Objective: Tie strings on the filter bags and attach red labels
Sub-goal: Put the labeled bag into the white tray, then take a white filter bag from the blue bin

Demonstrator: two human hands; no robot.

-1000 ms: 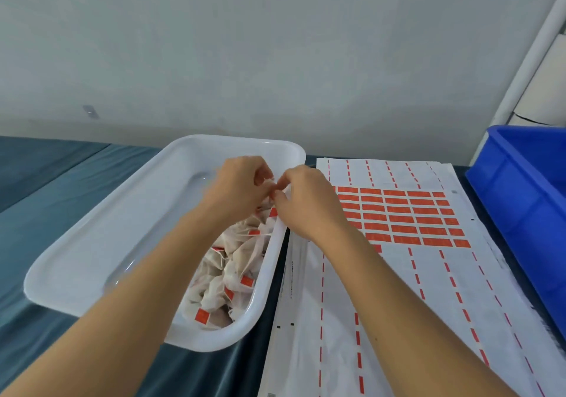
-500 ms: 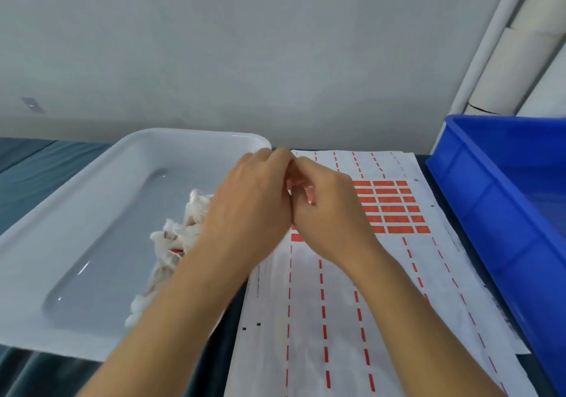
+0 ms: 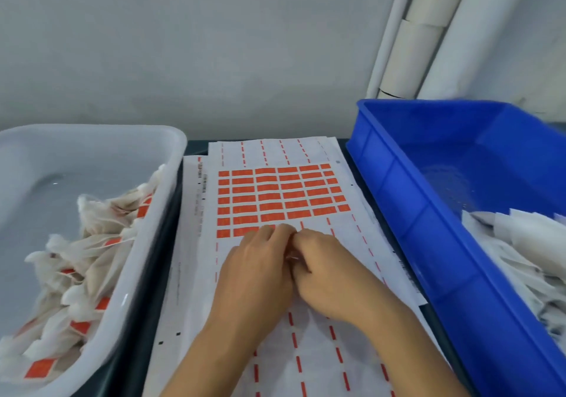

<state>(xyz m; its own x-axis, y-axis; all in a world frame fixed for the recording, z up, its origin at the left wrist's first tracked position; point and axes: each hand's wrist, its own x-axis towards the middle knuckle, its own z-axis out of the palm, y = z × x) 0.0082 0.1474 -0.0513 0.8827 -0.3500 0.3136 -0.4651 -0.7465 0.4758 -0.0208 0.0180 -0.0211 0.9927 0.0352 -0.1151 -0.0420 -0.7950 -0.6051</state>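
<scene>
A white label sheet (image 3: 309, 350) lies in the middle of the table, with a block of red labels (image 3: 275, 194) on its far half. My left hand (image 3: 257, 274) and my right hand (image 3: 330, 274) rest together on the sheet. Their curled fingertips meet at the bottom row of labels, and what they pinch is hidden. Finished filter bags with red labels (image 3: 76, 274) are heaped in the white tray (image 3: 153, 243) on the left. Plain white filter bags (image 3: 520, 243) lie in the blue bin (image 3: 428, 228) on the right.
A grey wall closes the far side of the table. White pipes (image 3: 413, 35) stand in the back right corner behind the bin. The tabletop (image 3: 196, 145) is dark blue-green.
Both hands moved from over the white tray to the right and down onto the label sheet. The bag they handled is no longer in them. The camera turned right, showing the blue bin's contents.
</scene>
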